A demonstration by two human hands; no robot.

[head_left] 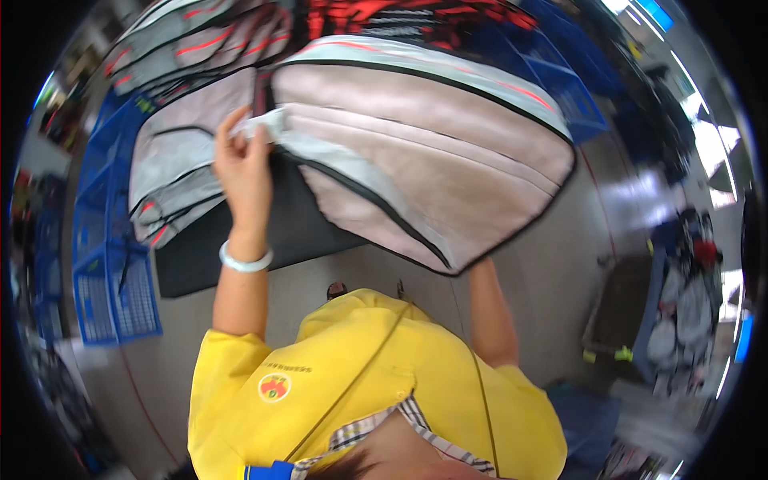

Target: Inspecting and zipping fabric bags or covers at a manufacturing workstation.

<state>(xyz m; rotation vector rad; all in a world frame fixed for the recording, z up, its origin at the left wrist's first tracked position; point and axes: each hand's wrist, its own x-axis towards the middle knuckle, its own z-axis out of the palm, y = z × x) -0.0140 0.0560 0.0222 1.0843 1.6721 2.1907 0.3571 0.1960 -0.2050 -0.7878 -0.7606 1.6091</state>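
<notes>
In front of me is a large sewn bag piece [432,152], likely part of an unfinished backpack, with a pinkish-beige inner side, black bound edges and a pale grey rim with a red line. Between the thumb and fingers of my left hand [242,160] is pinched a pale grey flap at its left end. My right forearm [490,320] reaches up beneath the near right corner, and the fabric hides that hand's fingers. Left of the piece lies another pale bag piece [180,144] with black edging and red marks.
A dark board or tabletop [264,232] lies under the pieces. Blue plastic crates [120,296] stand at the left, and another blue crate [572,96] at the far right. More grey bag pieces [200,48] and red-and-black fabric [416,20] are piled beyond. A loaded cart [648,312] stands right.
</notes>
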